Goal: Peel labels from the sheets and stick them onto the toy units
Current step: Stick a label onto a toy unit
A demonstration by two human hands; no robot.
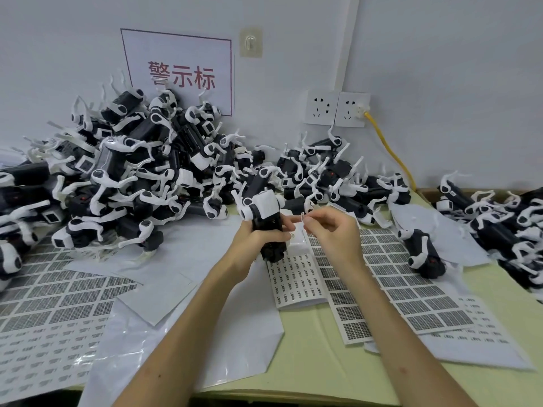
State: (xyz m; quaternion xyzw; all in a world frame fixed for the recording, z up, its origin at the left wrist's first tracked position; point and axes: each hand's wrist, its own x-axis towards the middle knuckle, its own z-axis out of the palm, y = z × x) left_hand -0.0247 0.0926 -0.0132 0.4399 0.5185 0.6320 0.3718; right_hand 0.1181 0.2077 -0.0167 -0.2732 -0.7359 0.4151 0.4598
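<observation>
Tiny white paper label [302, 217], pinched by the right hand [332, 227], sits just beside the blocky black-and-white plastic toy unit [266, 212] that the left hand [252, 239] grips upright. Below them a flat printed label sheet [296, 280] lies on the pale green table [308, 348], with a spiky heap of matching toys [132, 171] behind.

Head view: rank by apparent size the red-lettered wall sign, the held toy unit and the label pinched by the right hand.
1. wall sign
2. toy unit, though nearer the camera
3. label, clearly smallest
</observation>
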